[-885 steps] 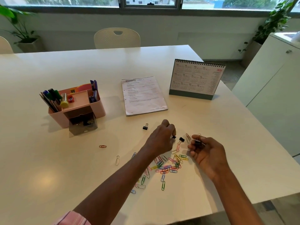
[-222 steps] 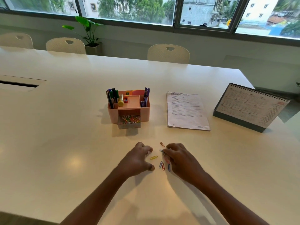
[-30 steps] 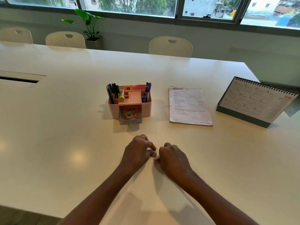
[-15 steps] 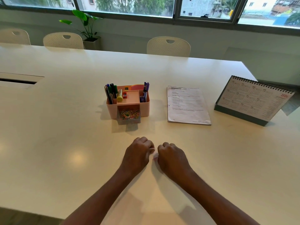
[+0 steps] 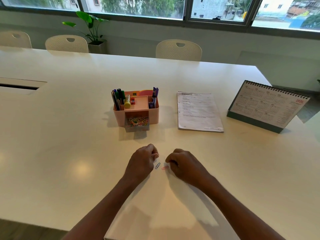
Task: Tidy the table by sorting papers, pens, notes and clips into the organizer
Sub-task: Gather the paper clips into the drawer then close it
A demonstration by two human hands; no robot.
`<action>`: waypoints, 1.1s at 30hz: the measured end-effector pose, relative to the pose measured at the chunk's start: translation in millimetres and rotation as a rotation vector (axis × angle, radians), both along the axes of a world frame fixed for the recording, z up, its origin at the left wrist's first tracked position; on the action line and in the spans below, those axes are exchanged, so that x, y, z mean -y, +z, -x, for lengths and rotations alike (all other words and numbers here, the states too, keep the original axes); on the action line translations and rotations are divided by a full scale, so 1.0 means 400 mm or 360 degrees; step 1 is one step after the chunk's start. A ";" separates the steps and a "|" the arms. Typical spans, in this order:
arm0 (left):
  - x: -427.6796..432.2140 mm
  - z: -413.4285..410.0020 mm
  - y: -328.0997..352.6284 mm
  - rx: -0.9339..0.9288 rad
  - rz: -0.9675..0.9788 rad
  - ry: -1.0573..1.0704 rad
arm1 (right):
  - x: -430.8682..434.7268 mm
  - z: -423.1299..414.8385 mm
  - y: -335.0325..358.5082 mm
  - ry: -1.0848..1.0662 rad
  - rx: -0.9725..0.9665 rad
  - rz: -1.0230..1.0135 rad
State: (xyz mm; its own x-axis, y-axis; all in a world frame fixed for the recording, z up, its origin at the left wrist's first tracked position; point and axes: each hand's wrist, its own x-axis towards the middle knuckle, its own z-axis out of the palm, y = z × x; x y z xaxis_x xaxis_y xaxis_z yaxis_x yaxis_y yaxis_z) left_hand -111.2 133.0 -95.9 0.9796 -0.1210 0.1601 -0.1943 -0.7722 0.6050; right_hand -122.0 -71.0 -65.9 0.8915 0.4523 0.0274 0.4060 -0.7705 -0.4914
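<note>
Glossy table [image 5: 69, 153], wiry paper clips [image 5: 157, 165].

This is an office meeting room. A long white table [image 5: 69, 135] holds a desk calendar [image 5: 266, 106], with chairs [image 5: 178, 50] behind it and a potted plant [image 5: 91, 30] beyond them under wide windows [image 5: 138, 6].

Both arms reach forward; the left hand [image 5: 142, 161] and right hand [image 5: 184, 165] are curled, knuckles up, close together.
</note>
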 end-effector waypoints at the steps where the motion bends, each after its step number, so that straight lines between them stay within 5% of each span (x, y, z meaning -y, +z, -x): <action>1: -0.006 0.002 -0.002 0.0007 0.0012 0.0004 | -0.004 0.004 -0.002 0.0055 0.0060 0.0044; 9: -0.020 0.044 -0.010 0.0056 -0.0037 -0.0024 | -0.039 0.053 -0.014 0.0315 0.0612 0.0606; 17: -0.013 0.059 -0.006 0.0092 -0.0069 -0.0014 | -0.061 0.036 -0.050 0.0009 0.0578 0.0494; 25: -0.017 0.060 0.005 -0.0030 -0.0051 -0.0041 | -0.064 0.046 -0.032 0.0177 0.0677 0.0774; 28: -0.026 0.056 0.021 -0.0345 0.0395 0.0049 | -0.064 0.045 -0.025 0.0168 0.0663 0.0734; 33: -0.032 0.049 0.061 -0.1072 0.1802 0.0385 | -0.050 0.061 0.000 0.0273 0.0619 0.0675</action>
